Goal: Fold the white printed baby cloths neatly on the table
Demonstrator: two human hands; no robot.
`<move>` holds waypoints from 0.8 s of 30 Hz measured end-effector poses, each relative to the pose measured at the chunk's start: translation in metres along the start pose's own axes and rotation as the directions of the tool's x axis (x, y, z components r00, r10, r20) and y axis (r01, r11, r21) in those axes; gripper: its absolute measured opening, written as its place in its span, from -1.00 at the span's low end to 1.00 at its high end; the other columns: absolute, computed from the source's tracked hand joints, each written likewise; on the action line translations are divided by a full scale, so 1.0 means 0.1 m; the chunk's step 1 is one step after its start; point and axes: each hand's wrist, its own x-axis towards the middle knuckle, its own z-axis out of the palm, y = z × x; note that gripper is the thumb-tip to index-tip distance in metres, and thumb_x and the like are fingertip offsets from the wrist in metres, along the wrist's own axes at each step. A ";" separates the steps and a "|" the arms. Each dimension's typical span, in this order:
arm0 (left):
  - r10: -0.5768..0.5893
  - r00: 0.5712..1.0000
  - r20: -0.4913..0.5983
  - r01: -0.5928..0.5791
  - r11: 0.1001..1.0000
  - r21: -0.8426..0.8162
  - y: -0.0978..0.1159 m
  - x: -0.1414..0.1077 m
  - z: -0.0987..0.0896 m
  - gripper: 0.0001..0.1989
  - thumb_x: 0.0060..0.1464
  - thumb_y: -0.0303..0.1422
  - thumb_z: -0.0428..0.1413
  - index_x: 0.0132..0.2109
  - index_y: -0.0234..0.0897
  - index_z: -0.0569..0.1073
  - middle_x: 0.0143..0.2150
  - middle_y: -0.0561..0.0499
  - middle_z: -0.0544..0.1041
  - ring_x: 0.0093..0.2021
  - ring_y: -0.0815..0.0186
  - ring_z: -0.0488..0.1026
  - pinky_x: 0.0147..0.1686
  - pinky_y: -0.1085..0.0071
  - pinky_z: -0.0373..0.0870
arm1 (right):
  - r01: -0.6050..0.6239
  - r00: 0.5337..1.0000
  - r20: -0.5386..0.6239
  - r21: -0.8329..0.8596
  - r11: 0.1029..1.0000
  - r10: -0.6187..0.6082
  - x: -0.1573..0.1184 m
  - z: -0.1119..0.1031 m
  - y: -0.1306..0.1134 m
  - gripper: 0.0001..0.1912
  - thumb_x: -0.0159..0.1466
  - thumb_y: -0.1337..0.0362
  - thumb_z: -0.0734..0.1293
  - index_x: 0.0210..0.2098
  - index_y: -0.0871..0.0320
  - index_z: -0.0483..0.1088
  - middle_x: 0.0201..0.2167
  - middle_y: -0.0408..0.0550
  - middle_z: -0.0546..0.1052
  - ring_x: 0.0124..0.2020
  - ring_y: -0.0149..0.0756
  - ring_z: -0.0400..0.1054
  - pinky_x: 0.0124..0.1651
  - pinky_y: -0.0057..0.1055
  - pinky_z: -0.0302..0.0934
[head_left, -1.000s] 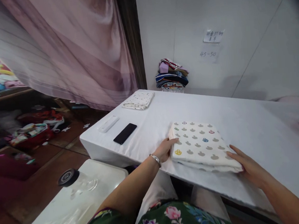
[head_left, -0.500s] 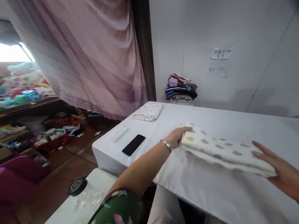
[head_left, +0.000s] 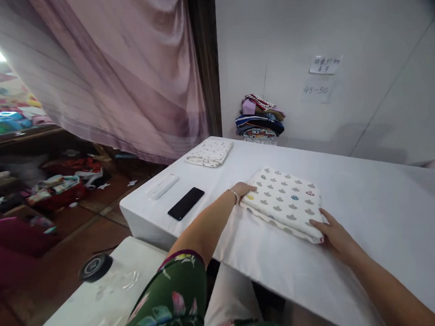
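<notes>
A folded white cloth, printed with grey cloud-like shapes and a few coloured ones, lies flat on the white table. At its left corner, my left hand, with a bracelet on the wrist, grips the folded edge with the fingers on top. My right hand holds the near right corner, thumb and fingers around the edge. Farther back on the left lies a second folded white cloth with small dark specks; neither hand touches it.
A black phone and a white elongated object lie left of my forearm. On a lower white surface stands a clear jar with a black lid. Folded clothes are stacked by the wall beyond the table; a pink curtain hangs left.
The folded cloth has come down from a tilted, raised position to lie flat on the table. Both hands have moved left with it, still at its edges. The view has shifted slightly.
</notes>
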 end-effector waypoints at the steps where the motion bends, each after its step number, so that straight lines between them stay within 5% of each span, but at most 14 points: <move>1: -0.012 1.000 0.010 0.012 1.000 -0.023 -0.07 0.00 -0.01 -0.63 -0.14 -0.36 0.25 -0.15 -0.45 0.44 -0.31 -0.16 0.58 -0.30 0.16 0.52 -0.31 0.28 0.47 | 0.002 1.000 0.005 -0.008 1.000 -0.002 -0.01 0.00 0.02 -0.01 -0.03 0.16 0.48 0.29 -0.04 -0.07 -0.11 0.00 0.50 -0.29 -0.22 0.45 -0.37 -0.42 0.37; 6: -0.006 0.999 0.046 0.013 0.987 -0.159 -0.19 -0.09 -0.07 -0.67 0.00 -0.25 0.16 -0.14 -0.40 0.42 -0.23 -0.15 0.56 -0.26 0.23 0.50 -0.28 0.34 0.45 | 0.046 0.999 -0.012 -0.304 0.951 -0.052 -0.01 -0.16 -0.02 -0.13 0.05 0.00 0.38 0.27 0.02 0.00 -0.11 0.03 0.47 -0.31 -0.21 0.44 -0.34 -0.36 0.36; 9: 0.012 1.000 -0.003 -0.012 0.980 -0.200 -0.27 -0.22 -0.16 -0.67 0.07 -0.21 0.09 -0.12 -0.39 0.40 -0.22 -0.15 0.54 -0.29 0.26 0.49 -0.29 0.36 0.43 | 0.189 0.956 -0.034 -0.687 0.702 -0.291 -0.01 -0.23 -0.03 -0.31 0.10 -0.04 0.29 0.17 0.07 0.21 -0.07 0.04 0.43 -0.36 -0.23 0.41 -0.26 -0.25 0.34; 11: 0.021 0.998 -0.053 -0.032 0.977 -0.212 -0.34 -0.34 -0.22 -0.67 0.09 -0.23 0.07 -0.06 -0.37 0.37 -0.18 -0.15 0.52 -0.31 0.29 0.48 -0.29 0.36 0.43 | 0.322 0.865 0.047 -0.816 0.480 -0.499 -0.04 -0.17 -0.06 -0.44 0.14 -0.02 0.24 0.08 0.06 0.30 0.04 0.02 0.36 -0.30 -0.23 0.40 -0.20 -0.22 0.32; 15: 0.058 0.989 -0.133 -0.085 0.975 -0.206 -0.53 -0.55 -0.24 -0.62 0.00 -0.39 0.13 0.00 -0.35 0.34 -0.08 -0.18 0.48 -0.23 0.30 0.46 -0.23 0.38 0.40 | 0.631 0.675 0.338 -0.726 0.275 -0.655 -0.12 0.33 -0.17 -0.61 0.25 0.07 0.16 -0.01 0.06 0.36 0.08 -0.02 0.33 0.01 -0.16 0.28 -0.13 -0.29 0.31; 19: 0.203 0.930 -0.308 -0.227 0.973 -0.043 -0.77 -0.63 -0.11 -0.57 -0.07 -0.49 0.14 0.01 -0.29 0.37 0.00 -0.13 0.44 -0.13 0.30 0.42 -0.15 0.39 0.36 | 0.760 0.513 0.543 -0.648 0.057 -0.665 -0.09 1.04 -0.27 -0.69 0.29 0.17 0.15 -0.05 0.10 0.37 -0.02 0.01 0.40 0.02 -0.15 0.25 0.05 -0.20 0.17; 21: 0.333 0.856 -0.395 -0.303 0.943 0.138 -0.88 -0.65 -0.04 -0.59 -0.06 -0.51 0.11 0.01 -0.27 0.37 -0.05 -0.09 0.46 -0.15 0.33 0.42 -0.11 0.38 0.34 | 0.743 0.489 0.583 -0.668 -0.040 -0.648 -0.02 1.32 -0.28 -0.70 0.27 0.20 0.20 -0.05 0.12 0.36 -0.06 0.04 0.42 -0.02 -0.13 0.26 0.00 -0.20 0.16; 24: 0.490 0.776 -0.397 -0.352 0.859 0.371 -0.96 -0.67 0.03 -0.62 -0.07 -0.49 0.13 -0.03 -0.27 0.40 -0.13 -0.04 0.47 -0.18 0.33 0.41 -0.12 0.38 0.34 | 0.679 0.519 0.592 -0.724 -0.123 -0.616 0.09 1.55 -0.25 -0.67 0.21 0.23 0.27 -0.04 0.16 0.33 -0.09 0.07 0.42 -0.05 -0.12 0.25 -0.06 -0.25 0.15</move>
